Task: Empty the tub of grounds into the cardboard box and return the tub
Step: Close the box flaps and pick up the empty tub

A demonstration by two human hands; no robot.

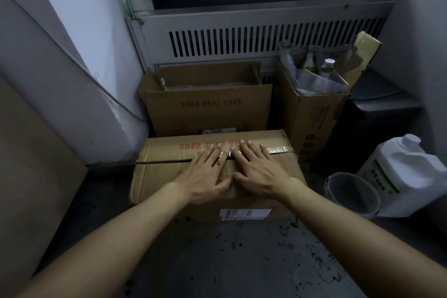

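A cardboard box [169, 176] with red print sits on the dark floor in front of me, its top flaps closed. My left hand [205, 176] and my right hand [257, 173] lie flat side by side on the flaps, fingers spread across the centre seam, holding nothing. A round translucent tub [352, 195] stands on the floor to the right of the box, apart from both hands; its inside looks dark and I cannot tell what it holds.
Two open cardboard boxes [208, 104] [314, 113] stand behind, the right one holding bottles in plastic. A white jug [406, 176] stands beside the tub. Dark crumbs are scattered on the floor [242, 261]. White walls close in on the left and right.
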